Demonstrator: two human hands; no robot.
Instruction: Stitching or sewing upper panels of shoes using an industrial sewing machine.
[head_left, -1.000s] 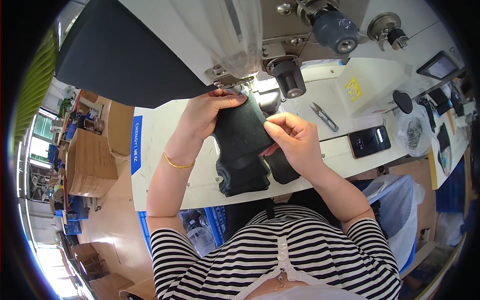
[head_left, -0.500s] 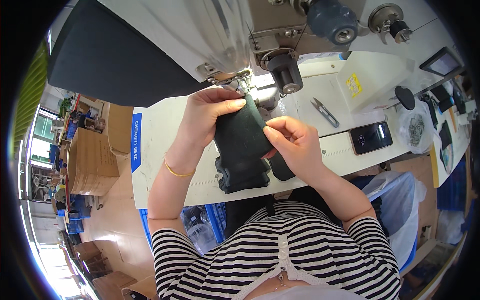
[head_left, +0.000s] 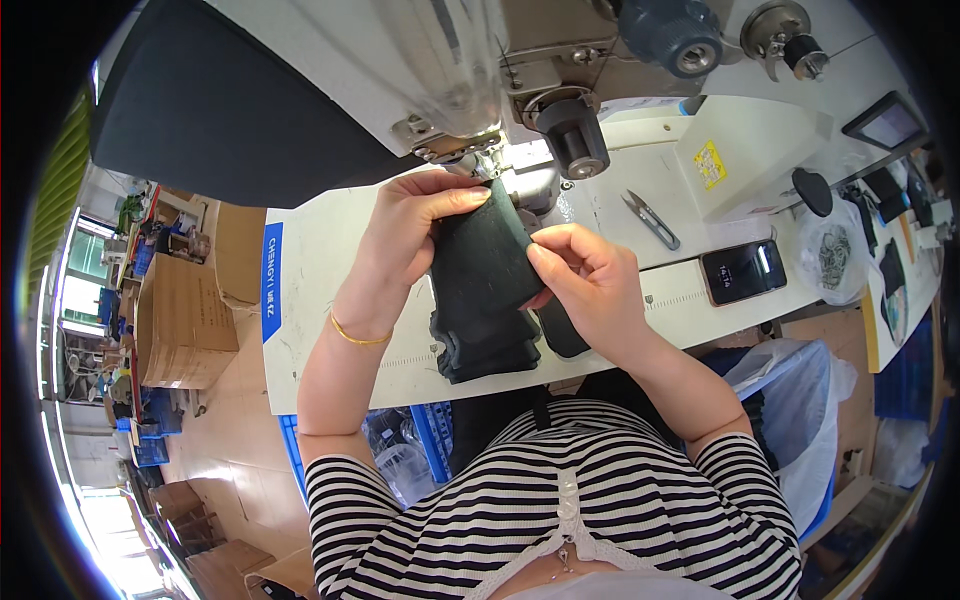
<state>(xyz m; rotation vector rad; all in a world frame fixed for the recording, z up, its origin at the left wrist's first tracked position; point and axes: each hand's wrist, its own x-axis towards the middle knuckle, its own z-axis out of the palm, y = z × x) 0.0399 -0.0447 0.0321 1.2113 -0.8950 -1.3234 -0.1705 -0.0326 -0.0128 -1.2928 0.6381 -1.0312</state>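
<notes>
A dark green-black piece of fabric [head_left: 482, 255] hangs between my hands, its upper end at the needle area of a sewing machine [head_left: 497, 165]. My left hand [head_left: 425, 220] pinches the top left edge, thumb on the cloth, close to the presser foot. Lower down, my right hand [head_left: 585, 280] pinches the right edge between thumb and fingers. Beneath it, a stack of similar dark pieces [head_left: 490, 362] lies at the table's front edge. Another dark piece [head_left: 565, 335] shows partly under my right hand.
Thread snips [head_left: 652, 220] and a phone [head_left: 743, 273] lie on the white table [head_left: 330, 330] to the right. Beyond them is a clear plastic bag [head_left: 832, 255]. A lined blue bin [head_left: 800, 420] stands at lower right. Cardboard boxes [head_left: 190, 320] stand on the floor at left.
Both hands keep their pinch on the fabric and have hardly moved. The view has shifted very slightly.
</notes>
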